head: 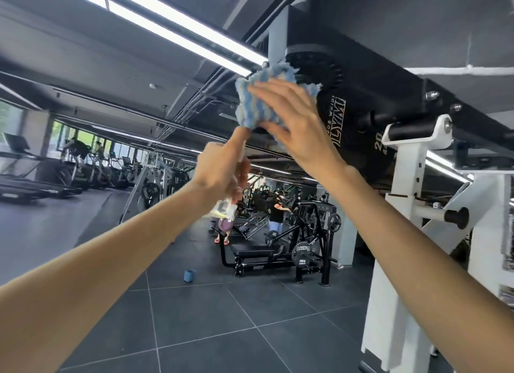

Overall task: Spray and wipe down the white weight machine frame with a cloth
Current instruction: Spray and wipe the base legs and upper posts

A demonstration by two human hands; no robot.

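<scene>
My right hand [292, 122] is raised with fingers spread, pressing a blue and white fluffy cloth [264, 100] up against a large black weight plate [347, 116] loaded on the machine. My left hand [222, 172] is closed around a clear spray bottle [226, 208], index finger stretched up toward the cloth; the bottle's nozzle is hidden by the hand. The white weight machine frame [403, 205] stands at the right, with a black-padded roller [411, 133] at its top and a white upright post [276, 36] above the cloth.
A black plate-loaded bench machine [292, 250] stands ahead on the dark tiled floor [222, 317]. A small blue cup [189, 276] sits on the floor. Treadmills [33, 183] line the left by the windows. Other people stand among machines in the distance.
</scene>
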